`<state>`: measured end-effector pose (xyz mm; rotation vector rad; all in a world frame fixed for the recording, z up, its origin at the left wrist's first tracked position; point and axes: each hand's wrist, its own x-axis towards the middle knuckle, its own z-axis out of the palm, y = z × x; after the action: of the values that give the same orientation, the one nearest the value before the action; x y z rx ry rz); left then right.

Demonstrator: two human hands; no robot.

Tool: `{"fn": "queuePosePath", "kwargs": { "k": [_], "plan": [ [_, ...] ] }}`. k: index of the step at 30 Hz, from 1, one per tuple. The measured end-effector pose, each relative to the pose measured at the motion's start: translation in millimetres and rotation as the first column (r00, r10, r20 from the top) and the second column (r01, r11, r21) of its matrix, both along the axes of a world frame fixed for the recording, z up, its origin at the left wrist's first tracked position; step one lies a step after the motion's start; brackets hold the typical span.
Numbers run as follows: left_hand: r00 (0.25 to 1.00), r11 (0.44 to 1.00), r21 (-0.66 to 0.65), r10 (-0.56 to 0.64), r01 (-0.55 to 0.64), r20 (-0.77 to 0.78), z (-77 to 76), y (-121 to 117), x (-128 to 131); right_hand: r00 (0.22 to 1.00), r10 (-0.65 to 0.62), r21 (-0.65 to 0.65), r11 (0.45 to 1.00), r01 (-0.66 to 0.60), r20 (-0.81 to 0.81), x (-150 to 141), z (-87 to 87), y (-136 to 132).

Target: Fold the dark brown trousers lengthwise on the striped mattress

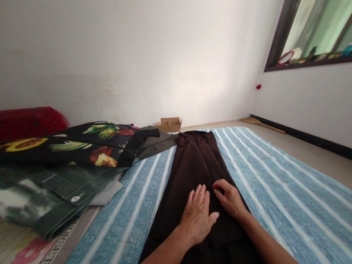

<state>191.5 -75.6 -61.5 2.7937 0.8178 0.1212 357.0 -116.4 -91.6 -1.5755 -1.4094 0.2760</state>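
Both hands rest on the brown garment point(196, 165): my left hand point(197, 214) lies flat and open, my right hand point(229, 200) curls, fingertips pinching a fold, over the striped blue sheet point(275, 176).

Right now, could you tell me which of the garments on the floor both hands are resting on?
The dark brown garment on the blue striped sheet. Both the left hand and right hand rest on it; the fruit-print garment and green one lie untouched.
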Motion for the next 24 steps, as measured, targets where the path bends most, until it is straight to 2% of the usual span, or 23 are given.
{"fn": "queuePosePath", "kwargs": {
  "k": [7, 18, 21, 24],
  "plan": [
    [1.000, 1.000, -0.004, 0.001, -0.001, 0.007, 1.1, -1.0, -0.6, 1.000, -0.007, 0.023, 1.000, 0.007, 0.001, 0.4, -1.8, 0.9],
    [0.998, 0.999, -0.037, 0.008, -0.006, 0.061, 12.1, -3.9, -1.2, 1.000, -0.015, 0.027, 1.000, 0.015, -0.005, -0.8, 0.7, -0.7],
    [0.999, 0.999, -0.040, 0.009, -0.007, 0.051, 12.9, -4.4, -1.2, 0.997, -0.005, 0.018, 1.000, 0.006, -0.074, -0.2, 2.3, 0.0],
    [0.999, 0.999, -0.034, 0.005, -0.004, 0.039, 12.9, -3.8, -1.6, 0.973, -0.004, -0.009, 1.000, 0.002, -0.230, -4.5, 20.1, -3.8]
  ]
}}
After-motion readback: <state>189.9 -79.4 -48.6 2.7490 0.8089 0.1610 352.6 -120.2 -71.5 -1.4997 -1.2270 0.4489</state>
